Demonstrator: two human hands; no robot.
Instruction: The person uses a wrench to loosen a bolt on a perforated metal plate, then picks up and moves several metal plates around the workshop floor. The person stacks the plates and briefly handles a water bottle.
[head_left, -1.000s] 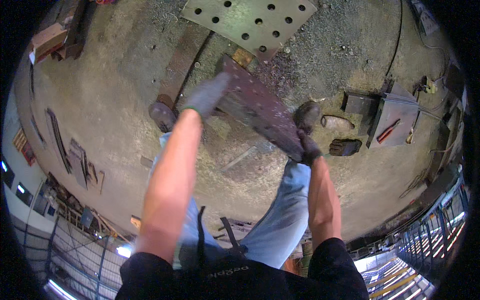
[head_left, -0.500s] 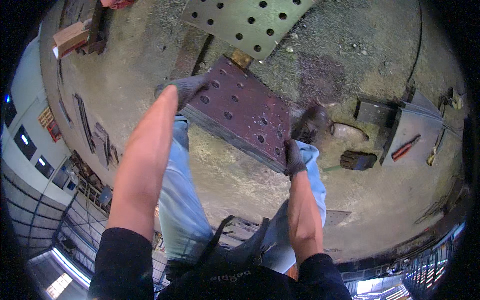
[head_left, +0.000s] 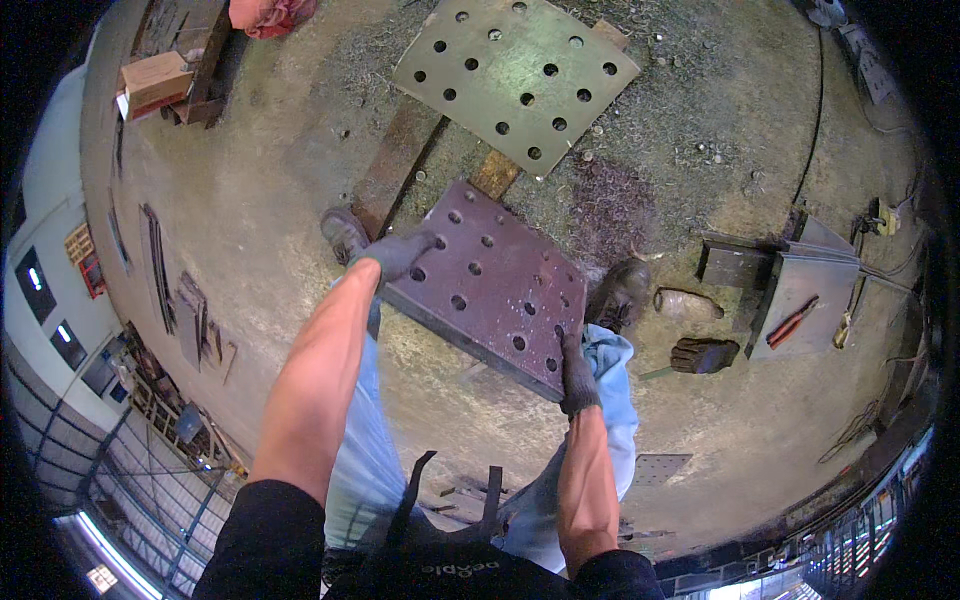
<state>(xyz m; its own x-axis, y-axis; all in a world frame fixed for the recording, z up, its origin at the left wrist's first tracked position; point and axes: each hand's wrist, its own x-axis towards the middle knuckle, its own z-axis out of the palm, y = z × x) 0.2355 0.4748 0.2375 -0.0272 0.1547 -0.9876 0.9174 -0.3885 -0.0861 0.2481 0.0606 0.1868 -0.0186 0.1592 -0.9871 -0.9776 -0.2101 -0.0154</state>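
Observation:
Between my hands is a thick reddish-brown steel plate (head_left: 497,282) with rows of round holes, lying at a slant across the view in front of my legs. My left hand (head_left: 403,254), in a dark grey work glove, grips its left edge, with fingers spread over the top by the holes. At the near right corner my right hand (head_left: 577,378), gloved alike, is closed on the edge; its fingers beneath are hidden. Just beyond lies a shiny grey steel plate (head_left: 520,85) with similar holes. A wooden block (head_left: 495,174) shows between the two plates.
My shoes stand on either side of the brown plate. To the right are a work glove (head_left: 704,355), a bottle-like piece (head_left: 688,304) and red-handled pliers (head_left: 793,322) on a metal box (head_left: 812,300). Metal shavings litter the far floor. A cardboard box (head_left: 155,84) sits far left.
The brown plate and both hands sit lower in the picture, and more of the grey plate shows beyond. My left shoe has come into view. Both hands keep hold of the brown plate.

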